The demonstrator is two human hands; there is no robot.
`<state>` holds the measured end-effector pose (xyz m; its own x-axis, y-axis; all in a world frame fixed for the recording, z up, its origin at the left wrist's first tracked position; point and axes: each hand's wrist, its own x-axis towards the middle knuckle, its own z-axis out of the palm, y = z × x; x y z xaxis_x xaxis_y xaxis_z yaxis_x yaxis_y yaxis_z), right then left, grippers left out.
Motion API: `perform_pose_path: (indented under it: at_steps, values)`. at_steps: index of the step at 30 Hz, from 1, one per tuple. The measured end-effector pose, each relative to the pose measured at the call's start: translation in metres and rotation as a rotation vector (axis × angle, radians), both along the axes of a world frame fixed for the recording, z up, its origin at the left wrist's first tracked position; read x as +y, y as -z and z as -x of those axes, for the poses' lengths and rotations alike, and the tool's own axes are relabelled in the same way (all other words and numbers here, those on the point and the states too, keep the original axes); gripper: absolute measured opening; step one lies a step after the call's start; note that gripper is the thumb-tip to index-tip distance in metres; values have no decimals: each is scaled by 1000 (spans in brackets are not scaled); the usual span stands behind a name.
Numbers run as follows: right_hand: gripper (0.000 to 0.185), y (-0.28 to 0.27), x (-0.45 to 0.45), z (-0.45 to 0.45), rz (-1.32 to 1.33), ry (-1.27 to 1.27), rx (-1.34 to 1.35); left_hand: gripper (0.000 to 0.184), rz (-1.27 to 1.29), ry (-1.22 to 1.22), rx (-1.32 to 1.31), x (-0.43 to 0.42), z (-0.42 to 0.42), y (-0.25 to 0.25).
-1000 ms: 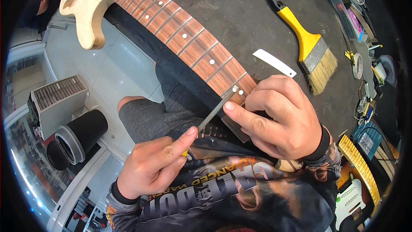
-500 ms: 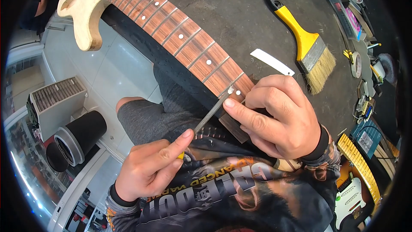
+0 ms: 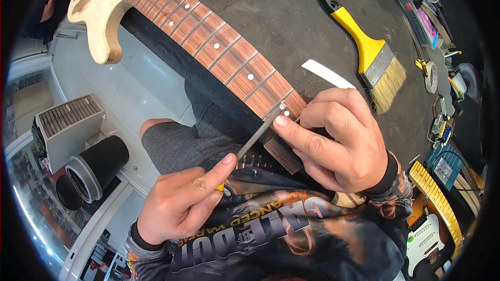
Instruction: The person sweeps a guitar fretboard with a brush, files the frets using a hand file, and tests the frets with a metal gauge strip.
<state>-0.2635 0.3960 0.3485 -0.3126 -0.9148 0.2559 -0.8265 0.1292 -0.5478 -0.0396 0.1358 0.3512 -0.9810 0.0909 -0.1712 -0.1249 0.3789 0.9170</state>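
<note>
My left hand (image 3: 182,198) is closed around the yellow handle of a slim grey metal file (image 3: 255,141), one finger stretched along its shaft. The file slants up to the guitar neck (image 3: 229,54), its tip by the last fret near a white dot. A small pale bit shows at the tip. My right hand (image 3: 338,145) is curled over the neck's end, with a fingertip pressed on the file near its tip. Part of the neck's end is hidden behind the right fingers. A dark wooden piece (image 3: 281,151) juts out below.
On the dark bench lie a white strip (image 3: 325,73) and a yellow-handled brush (image 3: 364,47). The pale guitar body (image 3: 101,21) is at top left. Another guitar (image 3: 427,242) stands at lower right. Tools and tape (image 3: 431,78) line the right edge.
The neck and bench items appear shifted very slightly left in view. The file tip sits slightly farther up along the fret. Both hands keep their grip.
</note>
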Motion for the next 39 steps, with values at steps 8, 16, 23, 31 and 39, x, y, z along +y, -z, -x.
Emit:
perform_pose_path:
  at_steps: [8, 16, 23, 31, 39]
  values:
    - [63, 2, -1, 1, 49, 57, 6, 71, 15, -5, 8, 1, 9, -4]
    - [60, 3, -1, 1, 67, 73, 11, 70, 13, -8, -9, 2, 14, -8]
    - [57, 3, -1, 2, 66, 82, 10, 70, 13, -21, -24, 3, 13, -7]
    - [56, 3, -1, 2, 69, 90, 15, 69, 36, 6, -55, 1, 15, -9]
    - [43, -15, -4, -2, 107, 30, 171, 64, -145, -41, 48, -2, 17, 1]
